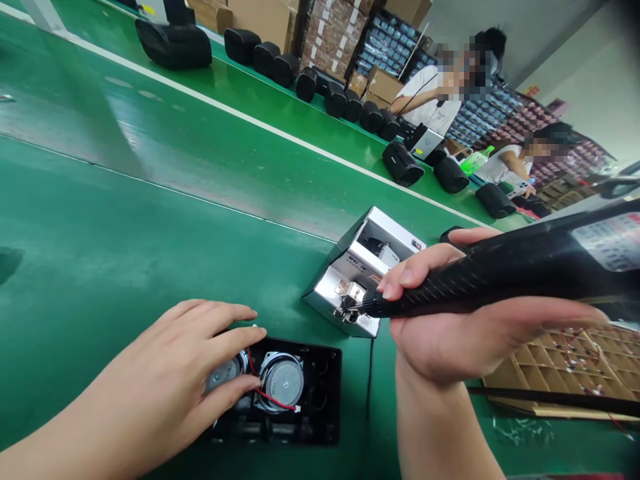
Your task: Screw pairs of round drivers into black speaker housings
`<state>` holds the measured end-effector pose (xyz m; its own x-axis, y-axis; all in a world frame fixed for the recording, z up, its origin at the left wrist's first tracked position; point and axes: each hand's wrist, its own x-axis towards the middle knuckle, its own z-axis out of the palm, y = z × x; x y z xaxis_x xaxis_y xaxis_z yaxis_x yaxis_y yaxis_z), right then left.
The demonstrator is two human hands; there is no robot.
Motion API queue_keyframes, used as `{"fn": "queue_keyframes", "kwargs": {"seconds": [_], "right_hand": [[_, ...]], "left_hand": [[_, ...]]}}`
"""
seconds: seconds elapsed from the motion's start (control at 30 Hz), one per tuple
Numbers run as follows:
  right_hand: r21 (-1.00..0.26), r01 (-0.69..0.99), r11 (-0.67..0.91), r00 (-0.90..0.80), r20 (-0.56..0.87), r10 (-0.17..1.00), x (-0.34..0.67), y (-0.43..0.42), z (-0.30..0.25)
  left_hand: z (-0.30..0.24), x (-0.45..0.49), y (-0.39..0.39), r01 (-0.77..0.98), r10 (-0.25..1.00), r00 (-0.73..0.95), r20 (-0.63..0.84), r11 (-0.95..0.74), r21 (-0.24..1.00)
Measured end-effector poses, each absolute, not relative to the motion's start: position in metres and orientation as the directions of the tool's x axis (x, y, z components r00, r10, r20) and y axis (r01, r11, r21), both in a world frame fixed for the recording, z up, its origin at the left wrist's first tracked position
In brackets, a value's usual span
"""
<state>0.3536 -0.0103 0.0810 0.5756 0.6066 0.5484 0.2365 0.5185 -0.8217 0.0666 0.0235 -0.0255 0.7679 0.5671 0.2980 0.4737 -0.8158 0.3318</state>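
My right hand (pixel 445 320) is wrapped round a black electric screwdriver (pixel 520 260). The driver's tip is at the front of a silver screw feeder (pixel 350 267); whether a screw is on the bit I cannot make out. Below and to the left lies a black speaker housing (pixel 327 400) with two round speaker drivers (pixel 285 383) in it. A red wire (pixel 275 400) with a small white plug crosses the right driver. My left hand (pixel 185 360) reaches over the housing's left side, thumb and fingers apart, partly hiding the left driver. Its thumb tip is close to the wire.
A cardboard tray with dividers (pixel 545 373) holding wired parts sits at the right. Beyond a white line, several black speakers (pixel 400 163) stand along the green bench (pixel 125 233). Two people (pixel 435 100) work across it, with stacked boxes (pixel 330 33) behind.
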Motion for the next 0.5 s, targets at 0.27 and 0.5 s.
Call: {"fn": "queue_keyframes", "kwargs": {"seconds": [0.27,0.5], "right_hand": [[-0.862,0.189,0.471,0.612,0.478,0.63,0.352,-0.008,0.083],[-0.796,0.254,0.55,0.531,0.59,0.609,0.351,-0.008,0.073]], "left_hand": [[-0.025,0.068,0.023,0.473,0.577,0.758,0.303,-0.807,0.354],[-0.022,0.068,0.025,0.473,0.579,0.761,0.293,-0.804,0.36]]}}
